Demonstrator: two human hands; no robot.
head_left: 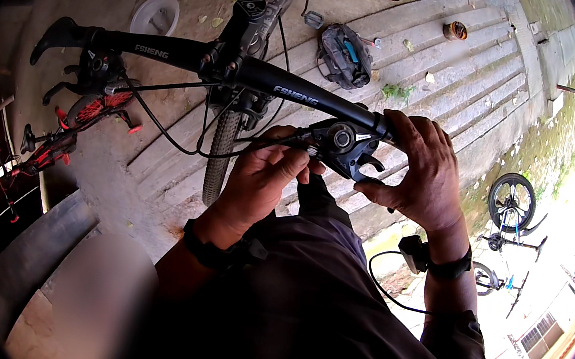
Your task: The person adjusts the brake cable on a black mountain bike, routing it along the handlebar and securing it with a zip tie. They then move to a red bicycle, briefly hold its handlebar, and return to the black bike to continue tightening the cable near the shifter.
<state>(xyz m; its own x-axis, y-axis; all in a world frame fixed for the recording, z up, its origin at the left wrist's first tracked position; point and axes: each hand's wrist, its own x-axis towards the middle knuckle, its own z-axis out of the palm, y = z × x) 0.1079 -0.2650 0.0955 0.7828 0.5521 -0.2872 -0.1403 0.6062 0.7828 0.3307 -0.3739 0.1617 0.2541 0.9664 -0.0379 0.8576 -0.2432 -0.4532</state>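
A black bicycle handlebar (pixel 278 84) runs across the view in front of me. At its right end sits a black brake and shift lever unit (pixel 342 140) with a round dial. My right hand (pixel 428 172) wraps over the handlebar's right end, its thumb against the brake lever (pixel 369 179). My left hand (pixel 258 179) is closed, thumb and fingers pinching a small silver cable adjuster (pixel 313 152) where the cable meets the lever unit. The fingertips partly cover it. Black cables (pixel 163 130) loop from there toward the left lever unit (pixel 99 67).
The front tyre (pixel 222 160) stands below the bar. A grey and black bag (pixel 347 57) lies on the ridged concrete, near a rusty can (pixel 455 31). A white round basin (pixel 155 15) is at far left. A red and black bicycle (pixel 53 141) stands left, another bicycle (pixel 512 203) right.
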